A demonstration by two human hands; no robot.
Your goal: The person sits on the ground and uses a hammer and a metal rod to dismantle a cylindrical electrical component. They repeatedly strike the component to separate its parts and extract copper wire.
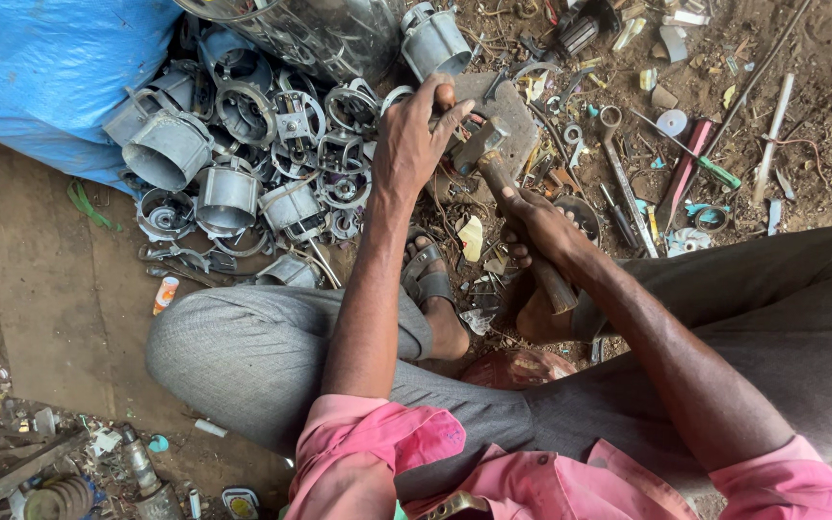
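That hammer [493, 169] looks head-heavy and stiff, so his right hand [536, 231] is wrapped tight mid-handle over the stone slab [512, 120], while his left hand [416, 135] pinches some small piece there.

A heap of grey metal housings and rings [243, 164] is seen at ten o'clock, with a blue tarpaulin [60, 77] laid beyond it. A shiny steel drum [320, 34] is set at twelve o'clock. A green-handled screwdriver [700, 159] and a white pipe [772, 135] are scattered at two o'clock on the dirt floor [820, 58]. A small orange tube [165, 294] is left at nine o'clock.
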